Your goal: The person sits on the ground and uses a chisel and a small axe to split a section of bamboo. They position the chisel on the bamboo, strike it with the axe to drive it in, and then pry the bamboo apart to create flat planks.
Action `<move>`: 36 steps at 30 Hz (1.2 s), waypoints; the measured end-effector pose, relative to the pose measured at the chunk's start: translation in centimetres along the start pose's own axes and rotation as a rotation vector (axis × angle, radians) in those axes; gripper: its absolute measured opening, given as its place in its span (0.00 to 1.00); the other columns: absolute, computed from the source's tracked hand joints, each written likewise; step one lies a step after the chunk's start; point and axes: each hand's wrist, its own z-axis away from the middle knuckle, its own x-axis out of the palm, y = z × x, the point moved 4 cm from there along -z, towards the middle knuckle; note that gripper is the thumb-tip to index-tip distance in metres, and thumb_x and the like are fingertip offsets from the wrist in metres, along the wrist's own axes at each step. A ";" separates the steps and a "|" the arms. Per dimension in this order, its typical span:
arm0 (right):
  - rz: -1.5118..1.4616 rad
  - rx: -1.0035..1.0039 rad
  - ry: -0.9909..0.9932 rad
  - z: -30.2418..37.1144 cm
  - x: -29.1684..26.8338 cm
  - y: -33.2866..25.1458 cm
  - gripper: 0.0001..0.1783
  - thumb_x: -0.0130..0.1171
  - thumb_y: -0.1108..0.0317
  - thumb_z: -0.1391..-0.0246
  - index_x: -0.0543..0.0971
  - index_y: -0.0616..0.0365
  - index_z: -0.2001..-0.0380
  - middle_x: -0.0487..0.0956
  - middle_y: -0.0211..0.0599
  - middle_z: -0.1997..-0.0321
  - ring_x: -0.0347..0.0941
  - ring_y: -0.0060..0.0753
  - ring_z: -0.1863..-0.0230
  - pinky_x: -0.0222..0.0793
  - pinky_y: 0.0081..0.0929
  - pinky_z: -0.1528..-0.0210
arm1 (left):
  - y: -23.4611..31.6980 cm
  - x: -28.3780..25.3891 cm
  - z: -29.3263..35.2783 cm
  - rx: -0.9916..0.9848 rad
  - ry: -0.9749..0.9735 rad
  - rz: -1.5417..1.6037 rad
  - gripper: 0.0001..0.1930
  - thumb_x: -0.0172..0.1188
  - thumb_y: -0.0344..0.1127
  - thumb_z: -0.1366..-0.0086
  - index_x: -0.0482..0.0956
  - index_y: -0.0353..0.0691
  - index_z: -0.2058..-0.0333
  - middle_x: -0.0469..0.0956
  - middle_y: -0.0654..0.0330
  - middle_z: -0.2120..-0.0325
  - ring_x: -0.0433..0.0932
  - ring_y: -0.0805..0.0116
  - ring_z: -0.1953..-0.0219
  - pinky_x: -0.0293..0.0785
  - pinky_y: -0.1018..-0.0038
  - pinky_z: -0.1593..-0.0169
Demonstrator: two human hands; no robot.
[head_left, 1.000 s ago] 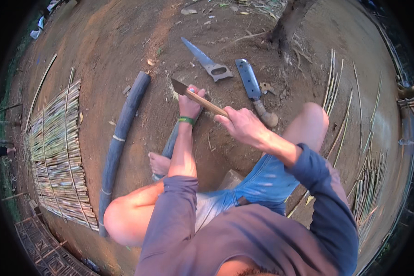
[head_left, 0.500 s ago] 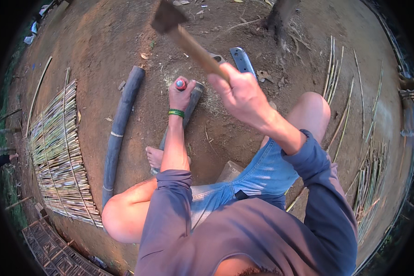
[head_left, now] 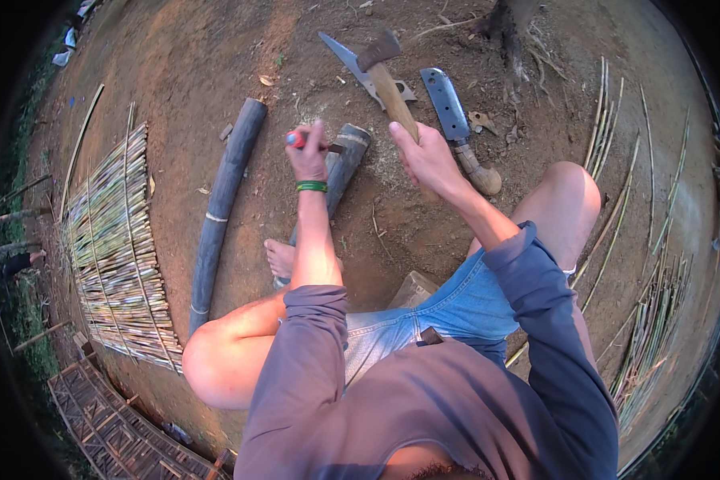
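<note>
My left hand (head_left: 308, 156) is closed on a red-handled chisel (head_left: 297, 139). The chisel lies tilted, its handle end toward the left and its short dark blade over a thick dark bamboo piece (head_left: 349, 160). That piece runs from beneath my left forearm toward my bare left foot (head_left: 278, 259). To the right, my right hand (head_left: 429, 160) grips the wooden handle of a hatchet (head_left: 395, 94), its dark metal head pointing away from me. The hatchet is held above the ground, apart from the bamboo.
A handsaw (head_left: 346, 58) lies behind the hatchet. Right of it is a broad-bladed machete (head_left: 446, 104) with a wooden handle. A long bamboo pole (head_left: 220, 200) and a mat of tied sticks (head_left: 120, 248) lie left. Thin canes (head_left: 652, 336) spread right; a tree trunk (head_left: 504, 36) stands ahead.
The hatchet has come down from its raised position, uncovering the saw and the machete's handle. The chisel has gone from upright on the bamboo to tilted leftward.
</note>
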 end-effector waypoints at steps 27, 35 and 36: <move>0.662 0.025 -0.160 -4.9 6.6 13.3 0.28 0.47 0.44 0.29 0.75 0.63 0.53 0.81 0.65 0.59 0.77 0.70 0.52 0.72 0.60 0.49 | 0.7 1.4 2.1 -0.029 0.422 0.177 0.11 0.66 0.28 0.35 0.73 0.42 0.75 0.73 0.63 0.83 0.71 0.72 0.81 0.68 0.74 0.75; 0.703 -0.135 -0.123 -5.8 8.1 14.6 0.24 0.50 0.48 0.30 0.76 0.62 0.56 0.81 0.63 0.68 0.78 0.71 0.63 0.73 0.59 0.62 | -1.9 -5.8 2.2 0.100 0.329 0.527 0.09 0.61 0.29 0.32 0.74 0.43 0.73 0.74 0.62 0.81 0.73 0.68 0.76 0.72 0.68 0.65; 0.682 -0.144 -0.112 -5.8 8.2 15.1 0.23 0.51 0.49 0.30 0.76 0.62 0.57 0.81 0.62 0.71 0.78 0.70 0.67 0.73 0.59 0.66 | -1.8 -6.8 3.5 0.128 0.310 0.526 0.09 0.61 0.30 0.32 0.74 0.43 0.72 0.75 0.62 0.80 0.74 0.68 0.74 0.73 0.66 0.63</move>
